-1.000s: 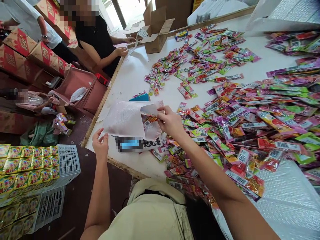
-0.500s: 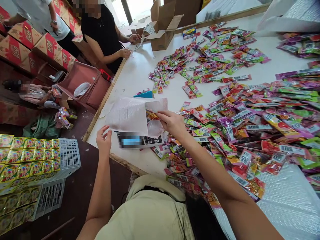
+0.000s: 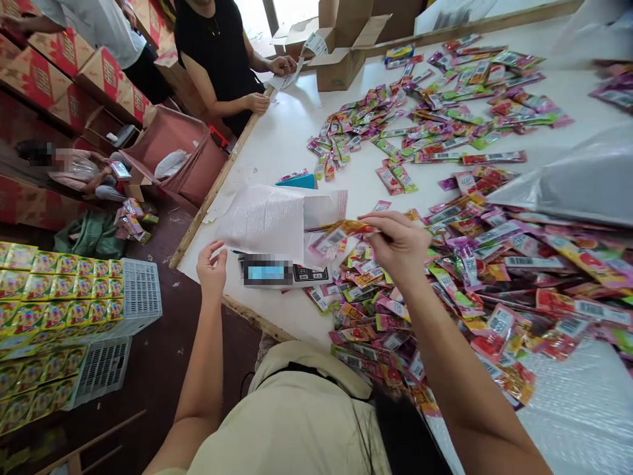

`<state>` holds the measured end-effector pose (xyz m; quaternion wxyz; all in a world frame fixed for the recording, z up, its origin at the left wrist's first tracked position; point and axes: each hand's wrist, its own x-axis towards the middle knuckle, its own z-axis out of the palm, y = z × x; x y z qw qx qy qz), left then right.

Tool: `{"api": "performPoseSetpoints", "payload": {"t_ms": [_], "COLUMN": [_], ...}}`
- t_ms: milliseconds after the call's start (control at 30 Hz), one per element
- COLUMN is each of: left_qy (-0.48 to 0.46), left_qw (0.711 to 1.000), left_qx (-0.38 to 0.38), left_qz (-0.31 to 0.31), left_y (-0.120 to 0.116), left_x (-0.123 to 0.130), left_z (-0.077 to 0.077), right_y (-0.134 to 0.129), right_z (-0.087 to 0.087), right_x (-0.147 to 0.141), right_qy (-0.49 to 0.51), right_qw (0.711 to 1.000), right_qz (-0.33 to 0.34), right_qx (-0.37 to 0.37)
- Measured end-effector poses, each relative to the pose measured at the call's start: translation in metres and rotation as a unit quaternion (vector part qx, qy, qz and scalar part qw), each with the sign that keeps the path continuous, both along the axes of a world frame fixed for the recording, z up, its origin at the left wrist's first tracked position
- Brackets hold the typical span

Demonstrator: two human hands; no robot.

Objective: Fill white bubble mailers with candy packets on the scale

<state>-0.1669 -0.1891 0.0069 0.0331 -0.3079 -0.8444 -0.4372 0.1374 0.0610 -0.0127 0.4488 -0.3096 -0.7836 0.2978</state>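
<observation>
My right hand (image 3: pixel 399 245) pinches the end of an orange-yellow snack packet (image 3: pixel 352 228), just outside the mouth of a white bubble mailer (image 3: pixel 264 216). The mailer lies with its opening to the right on a digital scale (image 3: pixel 310 274), whose display is blurred. Left of the scale, my left hand (image 3: pixel 211 265) hovers near the table edge with loosely curled fingers and nothing in it. Many colourful stick packets (image 3: pixel 455 270) spread over the table to the right of my right hand.
A blue item (image 3: pixel 304 181) lies behind the mailer. An open cardboard box (image 3: pixel 341 69) stands at the far edge, beside a person in black (image 3: pixel 217 59) holding paper. Crates (image 3: pixel 143 290) of yellow packs stand on the floor at left. A blurred silvery mailer (image 3: pixel 583 178) shows at right.
My right hand has moved right, away from the mailer's mouth, with the packet between its fingers. A silvery mailer now covers part of the packets at right. My left hand stays beside the scale.
</observation>
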Motion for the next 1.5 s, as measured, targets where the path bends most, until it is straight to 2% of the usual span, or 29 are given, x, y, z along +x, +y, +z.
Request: {"api": "performPoseSetpoints", "payload": {"t_ms": [200,333,467,567,667,700,767,800,867,967,1100,1167,1300,1500], "left_qy": [-0.004,-0.004,-0.001,0.001,-0.002,-0.003,-0.004,-0.001,0.008,0.002,-0.015,-0.008,0.007,0.010], "left_qw": [1.000,1.000,1.000,1.000,1.000,1.000,1.000,1.000,1.000,1.000,0.999,1.000,1.000,1.000], "left_qx": [0.000,0.000,-0.001,-0.002,-0.001,-0.002,-0.006,-0.009,-0.013,-0.008,-0.009,-0.012,-0.006,0.001], "left_qz": [0.011,0.004,0.006,0.008,0.010,0.010,0.010,0.009,0.008,0.020,0.029,0.020,0.012,0.020], "left_y": [0.001,0.004,0.003,0.001,0.001,0.001,0.001,0.000,-0.002,-0.008,-0.011,-0.009,-0.007,-0.008], "left_x": [0.002,0.005,0.005,0.004,0.005,0.005,0.006,0.005,0.004,0.001,0.001,0.002,0.002,0.003], "left_z": [0.000,0.002,0.003,0.003,0.003,0.004,0.005,0.006,0.008,0.005,-0.001,-0.002,0.001,0.004], "right_y": [0.009,0.012,0.011,0.006,-0.004,-0.008,-0.014,-0.016,-0.016,-0.009,-0.001,0.000,0.001,0.007], "right_z": [0.016,0.015,0.013,0.007,-0.003,-0.006,-0.011,-0.013,-0.017,-0.022,-0.024,-0.021,-0.009,-0.002], "right_x": [0.060,0.081,0.080,0.050,-0.011,-0.034,-0.074,-0.088,-0.100,-0.082,-0.034,-0.011,0.027,0.067], "right_qy": [0.045,0.036,0.028,0.017,0.010,-0.004,-0.060,-0.091,-0.142,-0.169,-0.161,-0.140,-0.092,-0.086], "right_qw": [0.992,0.991,0.992,0.995,0.997,0.996,0.987,0.978,0.968,0.968,0.972,0.979,0.993,0.992], "right_qz": [-0.118,-0.127,-0.122,-0.090,-0.029,0.001,0.105,0.143,0.170,0.151,0.152,0.133,0.036,-0.073], "right_qx": [0.008,0.011,-0.013,-0.038,-0.073,-0.089,-0.110,-0.117,-0.122,-0.104,-0.072,-0.059,-0.058,-0.064]}}
